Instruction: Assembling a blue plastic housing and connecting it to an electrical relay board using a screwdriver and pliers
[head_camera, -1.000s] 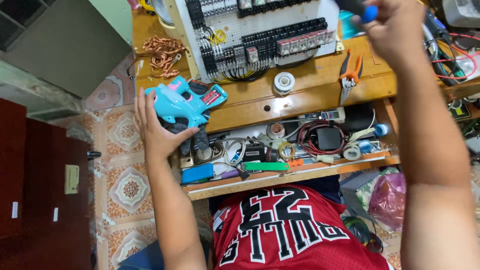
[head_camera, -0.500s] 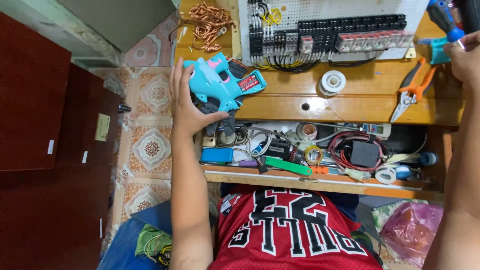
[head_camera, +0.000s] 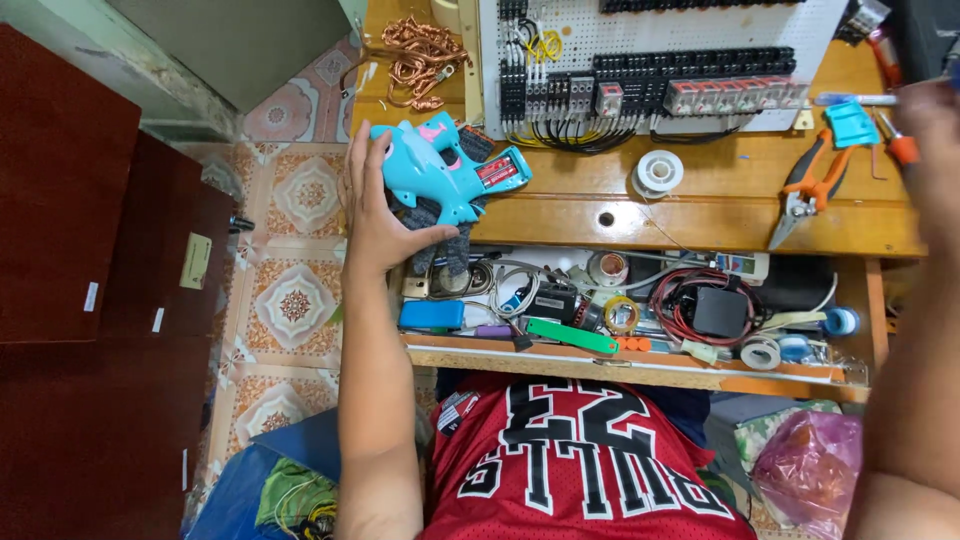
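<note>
L hand (head_camera: 375, 215), fingers spread flat against turquoise glue gun (head_camera: 445, 170) at worktop (head_camera: 700, 215) front-left edge, same as before; R hand (head_camera: 935, 125) blurred at right edge, lower now, grip unclear.

Your wooden workbench (head_camera: 700, 215) carries a perforated wiring panel (head_camera: 650, 60), solder spool (head_camera: 657, 172), orange-handled pliers (head_camera: 805, 195), copper wire tangle (head_camera: 410, 55), and what looks like a turquoise glue gun (head_camera: 440, 175).

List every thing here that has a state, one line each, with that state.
Left hand: open, palm resting against the blue tool.
Blue tool: lying on its side on the desk edge, over a grey glove.
Right hand: blurred, grip unclear.
Drawer: pulled open, full of clutter.
Orange-handled pliers: lying flat, handles spread.
Solder spool: lying flat.
</note>
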